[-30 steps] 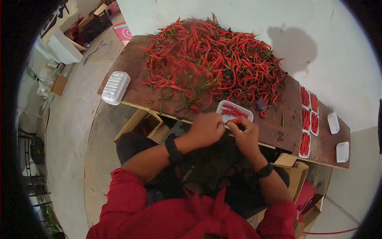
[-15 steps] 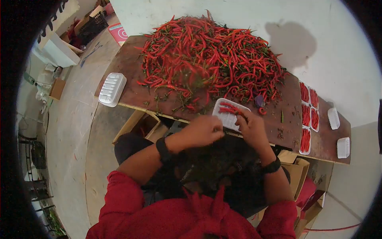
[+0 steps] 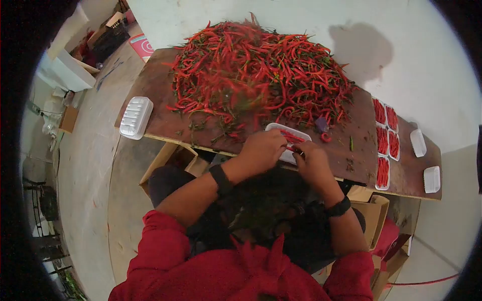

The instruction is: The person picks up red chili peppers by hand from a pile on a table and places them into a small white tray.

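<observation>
Over a white foam tray (image 3: 273, 126), my two hands are close together, with a red chili (image 3: 290, 148) between their fingertips. My left hand (image 3: 263, 147) is closed, pinching one end of that chili at the tray's left side. Closed on the other end is my right hand (image 3: 312, 159), its thumb against the fingers. Several red chilies (image 3: 296, 136) lie in the tray behind the fingers. My hands hide much of the tray. Beyond it rises a large heap of red chilies (image 3: 271, 70) with green stems.
On the right of the brown table (image 3: 160, 95) stand several trays packed with red chilies (image 3: 382, 173) and upturned or bare white trays (image 3: 432, 179). A stack of white trays (image 3: 136, 118) sits at the left edge. Cardboard boxes (image 3: 371, 215) are below the table.
My left hand has moved up and right to the tray and now grips a chili together with my right hand. The view has shifted slightly.
</observation>
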The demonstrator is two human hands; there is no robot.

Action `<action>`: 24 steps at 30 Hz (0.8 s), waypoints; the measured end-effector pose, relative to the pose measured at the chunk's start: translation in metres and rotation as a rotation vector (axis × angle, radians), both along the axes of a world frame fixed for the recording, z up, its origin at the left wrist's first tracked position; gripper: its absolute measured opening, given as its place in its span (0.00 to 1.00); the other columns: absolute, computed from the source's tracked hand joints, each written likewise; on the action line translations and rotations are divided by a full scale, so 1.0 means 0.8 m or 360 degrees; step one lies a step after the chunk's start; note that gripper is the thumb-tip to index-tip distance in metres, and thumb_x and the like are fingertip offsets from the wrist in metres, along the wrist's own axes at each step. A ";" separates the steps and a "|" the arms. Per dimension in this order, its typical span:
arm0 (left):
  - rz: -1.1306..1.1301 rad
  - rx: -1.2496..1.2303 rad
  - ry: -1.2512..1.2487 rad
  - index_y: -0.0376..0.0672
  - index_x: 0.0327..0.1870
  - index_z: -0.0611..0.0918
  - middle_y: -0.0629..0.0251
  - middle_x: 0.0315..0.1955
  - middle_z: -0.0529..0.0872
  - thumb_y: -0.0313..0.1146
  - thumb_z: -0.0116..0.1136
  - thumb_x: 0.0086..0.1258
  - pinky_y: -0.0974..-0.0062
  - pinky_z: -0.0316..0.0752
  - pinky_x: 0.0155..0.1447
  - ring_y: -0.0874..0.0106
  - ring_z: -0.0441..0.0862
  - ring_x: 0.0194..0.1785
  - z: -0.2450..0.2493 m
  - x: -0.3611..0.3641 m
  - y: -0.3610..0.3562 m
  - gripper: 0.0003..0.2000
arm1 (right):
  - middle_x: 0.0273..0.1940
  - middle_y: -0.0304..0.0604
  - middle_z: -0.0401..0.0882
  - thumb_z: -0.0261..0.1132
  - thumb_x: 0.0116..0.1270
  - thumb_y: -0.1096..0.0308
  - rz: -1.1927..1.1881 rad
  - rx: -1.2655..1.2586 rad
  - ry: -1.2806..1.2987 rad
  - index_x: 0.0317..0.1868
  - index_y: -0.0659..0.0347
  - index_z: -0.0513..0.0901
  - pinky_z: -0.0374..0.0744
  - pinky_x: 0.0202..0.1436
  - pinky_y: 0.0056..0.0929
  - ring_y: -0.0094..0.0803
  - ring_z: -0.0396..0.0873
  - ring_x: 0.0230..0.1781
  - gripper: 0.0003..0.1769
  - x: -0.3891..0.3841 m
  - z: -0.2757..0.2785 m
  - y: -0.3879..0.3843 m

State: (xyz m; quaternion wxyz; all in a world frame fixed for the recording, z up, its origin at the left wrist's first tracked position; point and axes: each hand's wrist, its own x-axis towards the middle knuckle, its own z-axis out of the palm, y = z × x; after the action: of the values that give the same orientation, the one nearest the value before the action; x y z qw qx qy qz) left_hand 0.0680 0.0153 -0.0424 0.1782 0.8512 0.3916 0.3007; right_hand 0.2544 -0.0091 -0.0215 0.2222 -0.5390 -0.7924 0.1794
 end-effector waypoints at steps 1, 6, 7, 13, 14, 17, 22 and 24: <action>-0.0016 0.0026 0.0006 0.42 0.35 0.80 0.59 0.33 0.80 0.32 0.54 0.61 0.62 0.75 0.41 0.57 0.79 0.39 -0.005 0.002 0.004 0.06 | 0.38 0.55 0.79 0.58 0.61 0.68 -0.0007 -0.0003 0.0000 0.40 0.62 0.80 0.75 0.44 0.48 0.54 0.77 0.41 0.10 0.002 0.000 0.001; 0.0061 -0.0066 0.0186 0.43 0.39 0.80 0.57 0.36 0.80 0.32 0.54 0.61 0.61 0.75 0.42 0.55 0.79 0.40 -0.009 0.015 0.011 0.08 | 0.37 0.53 0.78 0.65 0.55 0.72 -0.0108 -0.0055 -0.0073 0.39 0.63 0.79 0.75 0.40 0.42 0.51 0.77 0.38 0.10 0.011 -0.008 0.010; 0.0121 0.0034 0.0056 0.43 0.34 0.79 0.59 0.34 0.79 0.31 0.55 0.59 0.61 0.75 0.39 0.56 0.79 0.37 -0.015 0.017 0.014 0.05 | 0.37 0.53 0.78 0.65 0.55 0.72 -0.0113 -0.0058 -0.0071 0.39 0.63 0.79 0.75 0.40 0.42 0.51 0.77 0.38 0.10 0.012 -0.008 0.011; 0.0161 0.0079 -0.0106 0.43 0.31 0.78 0.60 0.31 0.78 0.30 0.56 0.57 0.59 0.74 0.35 0.57 0.79 0.33 -0.017 0.019 0.019 0.04 | 0.36 0.51 0.77 0.65 0.54 0.71 -0.0186 0.0054 -0.0220 0.36 0.62 0.80 0.75 0.40 0.44 0.50 0.77 0.38 0.09 0.011 -0.014 0.015; 0.0151 0.0075 -0.0083 0.43 0.31 0.78 0.60 0.30 0.78 0.30 0.56 0.56 0.59 0.74 0.35 0.56 0.78 0.33 -0.014 0.018 0.018 0.04 | 0.35 0.50 0.76 0.65 0.54 0.71 -0.0186 0.0054 -0.0218 0.36 0.61 0.80 0.75 0.40 0.43 0.49 0.77 0.38 0.09 0.011 -0.017 0.016; 0.0135 0.0126 0.0036 0.43 0.30 0.77 0.61 0.28 0.77 0.30 0.57 0.55 0.59 0.73 0.34 0.56 0.78 0.32 -0.012 0.017 0.018 0.04 | 0.35 0.49 0.77 0.64 0.54 0.71 -0.0187 0.0058 -0.0201 0.36 0.61 0.81 0.75 0.41 0.43 0.49 0.77 0.39 0.09 0.012 -0.021 0.019; 0.0098 -0.0020 0.0252 0.42 0.39 0.79 0.58 0.38 0.80 0.32 0.57 0.57 0.59 0.76 0.40 0.56 0.79 0.40 -0.011 0.015 0.022 0.10 | 0.36 0.49 0.77 0.64 0.53 0.70 -0.0212 0.0067 -0.0261 0.36 0.60 0.81 0.75 0.42 0.43 0.49 0.77 0.39 0.09 0.014 -0.025 0.021; 0.0095 0.0004 0.0253 0.43 0.39 0.79 0.58 0.38 0.80 0.31 0.57 0.56 0.59 0.76 0.40 0.57 0.79 0.40 -0.014 0.016 0.024 0.10 | 0.36 0.49 0.77 0.65 0.52 0.70 -0.0243 0.0024 -0.0278 0.38 0.60 0.81 0.76 0.42 0.43 0.49 0.77 0.39 0.11 0.013 -0.022 0.020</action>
State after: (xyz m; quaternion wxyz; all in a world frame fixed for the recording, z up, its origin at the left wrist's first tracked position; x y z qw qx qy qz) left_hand 0.0808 0.0342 -0.0535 0.1363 0.8605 0.4293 0.2380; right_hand 0.2647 0.0070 -0.0390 0.1693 -0.6097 -0.7667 0.1084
